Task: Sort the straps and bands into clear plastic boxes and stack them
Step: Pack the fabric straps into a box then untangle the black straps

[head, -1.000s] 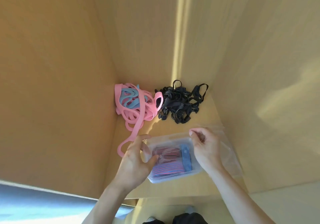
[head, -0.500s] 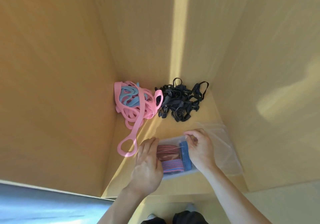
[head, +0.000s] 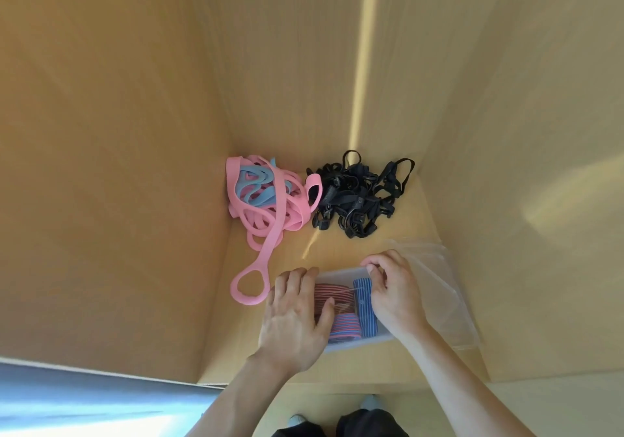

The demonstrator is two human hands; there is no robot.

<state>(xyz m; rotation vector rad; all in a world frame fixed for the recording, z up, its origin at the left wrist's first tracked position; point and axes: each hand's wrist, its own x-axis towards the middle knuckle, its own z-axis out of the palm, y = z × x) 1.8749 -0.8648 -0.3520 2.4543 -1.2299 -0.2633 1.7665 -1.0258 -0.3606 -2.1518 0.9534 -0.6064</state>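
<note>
A clear plastic box [head: 341, 272] lies on the wooden shelf floor, holding red-striped and blue-striped bands [head: 364, 308]. My left hand [head: 293, 315] rests flat over the box's left part with its fingers straight. My right hand [head: 393, 293] has its fingers curled at the box's far right rim and pinches it there. A tangle of pink and blue bands [head: 266, 196] sits in the back left corner, with one pink loop trailing toward the box. A heap of black straps [head: 358, 193] lies right of it.
More clear plastic pieces [head: 439, 288] lie against the right wall beside the box. Wooden walls [head: 135, 166] close in on the left, back and right. The shelf's front edge [head: 337, 381] runs just below my wrists, with the floor and my feet beneath.
My left hand has moved from gripping the box's left side to lying flat on top of it. My right hand stays at the far right rim.
</note>
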